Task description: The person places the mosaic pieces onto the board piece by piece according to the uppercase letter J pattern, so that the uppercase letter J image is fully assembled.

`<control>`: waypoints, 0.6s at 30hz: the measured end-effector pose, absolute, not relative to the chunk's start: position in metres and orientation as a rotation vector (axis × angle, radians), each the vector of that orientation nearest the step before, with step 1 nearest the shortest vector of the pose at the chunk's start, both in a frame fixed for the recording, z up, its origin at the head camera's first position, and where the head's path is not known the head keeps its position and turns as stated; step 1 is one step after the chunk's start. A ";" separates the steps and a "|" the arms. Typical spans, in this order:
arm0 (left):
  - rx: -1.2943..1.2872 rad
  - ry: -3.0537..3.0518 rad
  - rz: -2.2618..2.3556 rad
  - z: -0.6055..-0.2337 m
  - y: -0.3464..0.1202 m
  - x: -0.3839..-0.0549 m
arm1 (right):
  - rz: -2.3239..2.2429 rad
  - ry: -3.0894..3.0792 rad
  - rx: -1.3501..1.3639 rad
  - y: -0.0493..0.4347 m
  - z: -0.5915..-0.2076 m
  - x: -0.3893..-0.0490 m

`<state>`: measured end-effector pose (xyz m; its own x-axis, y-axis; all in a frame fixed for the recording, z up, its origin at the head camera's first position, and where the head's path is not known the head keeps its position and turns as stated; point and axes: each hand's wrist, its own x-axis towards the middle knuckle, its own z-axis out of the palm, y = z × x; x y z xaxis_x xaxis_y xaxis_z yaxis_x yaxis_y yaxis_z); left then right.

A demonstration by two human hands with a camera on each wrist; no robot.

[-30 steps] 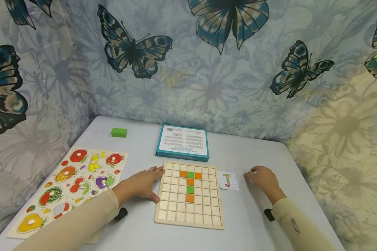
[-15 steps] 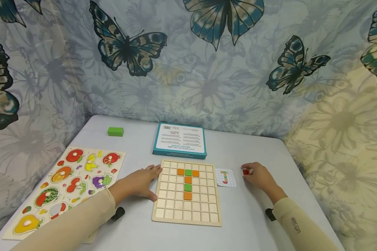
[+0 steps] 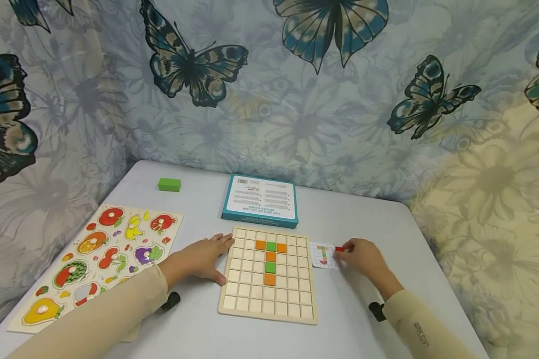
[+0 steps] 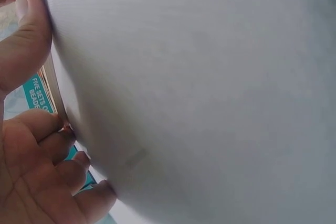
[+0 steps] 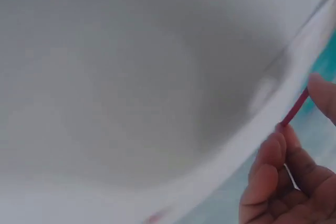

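Observation:
A wooden grid board (image 3: 244,290) lies mid-table in the head view, with several orange and green square tiles (image 3: 270,257) set in a T shape. My left hand (image 3: 205,258) rests against its left edge, thumb and fingers spread along the rim; the left wrist view shows the thumb (image 4: 31,32) touching that edge. Between the thumb and fingertips of my right hand (image 3: 364,260) is a thin red piece (image 3: 339,249), seen edge-on as a red strip (image 5: 295,108) in the right wrist view. It is by the right edge of a small pattern card (image 3: 316,260) beside the board.
Behind the board lies a teal-edged box (image 3: 260,199). A fruit puzzle board (image 3: 145,239) covers the left side, partly under my left forearm. At the back left sits a green block (image 3: 169,185). Butterfly-patterned cloth (image 3: 305,129) hangs around the table.
My right hand has come left towards the card, bringing the red piece, which was hidden a second ago. The left hand stays at the board's edge.

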<state>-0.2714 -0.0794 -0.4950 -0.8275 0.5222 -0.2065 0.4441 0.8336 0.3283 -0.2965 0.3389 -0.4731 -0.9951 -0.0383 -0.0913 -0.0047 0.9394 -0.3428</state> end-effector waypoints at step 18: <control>0.720 2.714 0.388 -0.495 -0.078 -0.273 | -0.449 2.897 -0.608 0.192 -0.483 -0.216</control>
<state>-0.2731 -0.0783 -0.4945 -0.8273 0.5162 -0.2218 0.4333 0.8375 0.3330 -0.2162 0.1918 -0.4832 -0.9071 -0.4130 -0.0816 -0.3690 0.8733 -0.3182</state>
